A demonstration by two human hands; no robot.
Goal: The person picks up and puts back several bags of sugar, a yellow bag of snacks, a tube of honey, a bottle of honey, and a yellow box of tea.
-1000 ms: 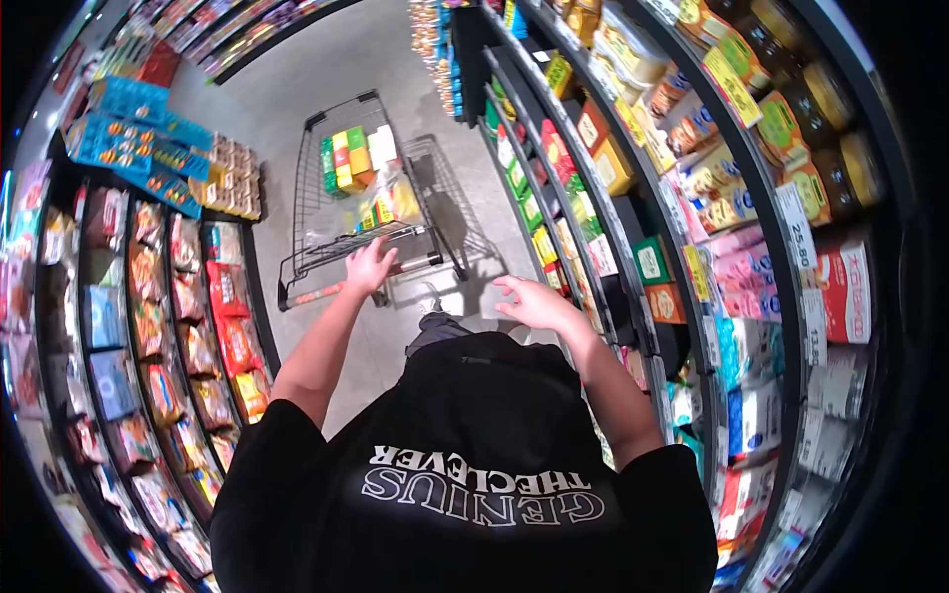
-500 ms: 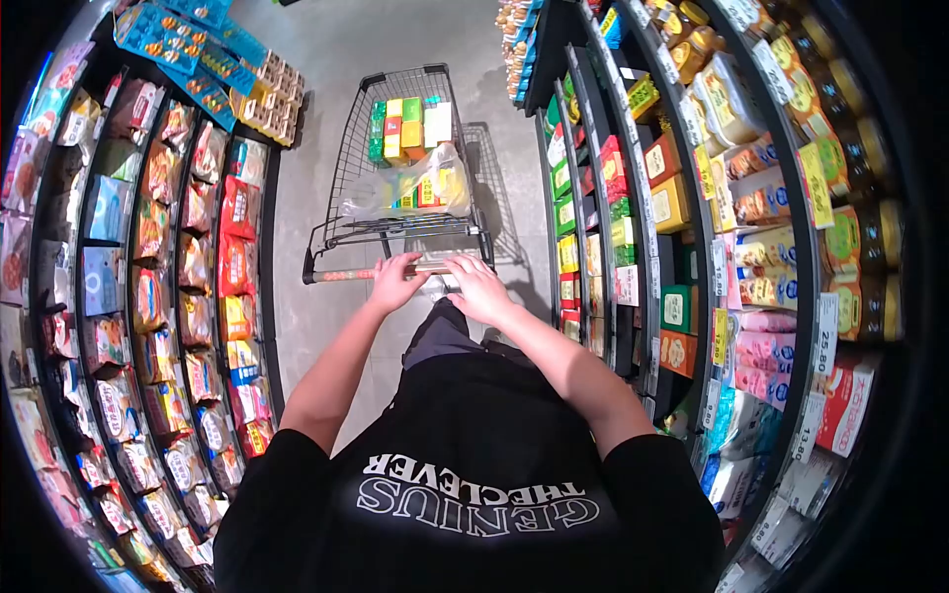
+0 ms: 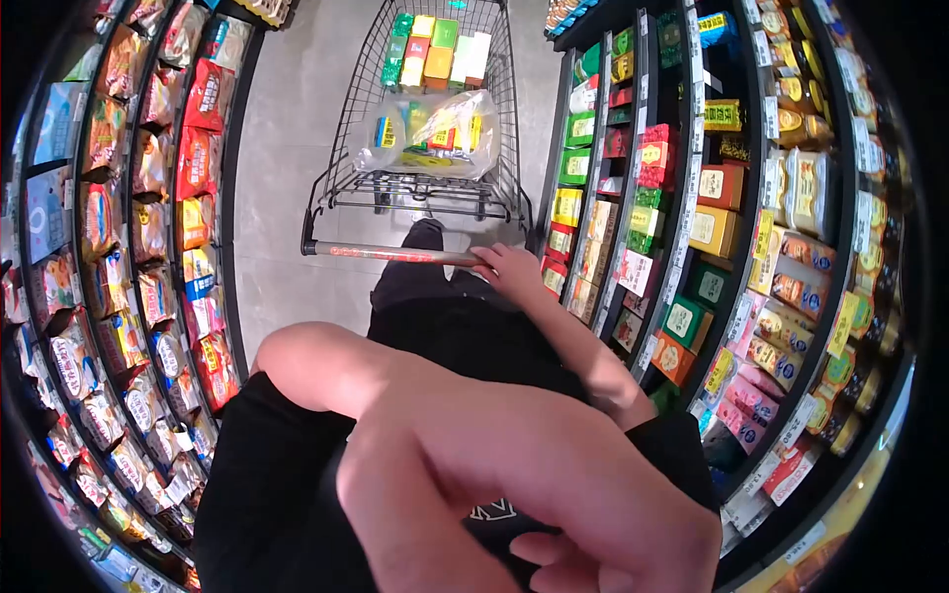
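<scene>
My right hand [image 3: 509, 273] is closed around the right end of the shopping cart's handle [image 3: 381, 254]. Close to the camera, in front of my black shirt, is my left hand [image 3: 534, 465], large and partly cut off by the lower edge. Its fingers are bent, with the thumb apart from them, and I see nothing held in it. Ahead of me stands the wire shopping cart [image 3: 348, 148]. A clear plastic bag [image 3: 371, 153] with colourful packages lies in its near part; several green, yellow, red and white boxes [image 3: 441, 51] stand farther in.
Shelves of packaged snacks [image 3: 203, 158] run along the left. On the right are shelves with boxes [image 3: 714, 185], jars [image 3: 803, 127], packs and price tags [image 3: 796, 425]. The grey floor [image 3: 282, 128] shows on the cart's left side.
My left hand has left the cart handle and come up close to the camera. My right hand has shifted to the handle's right end. The cart appears larger and farther right in view.
</scene>
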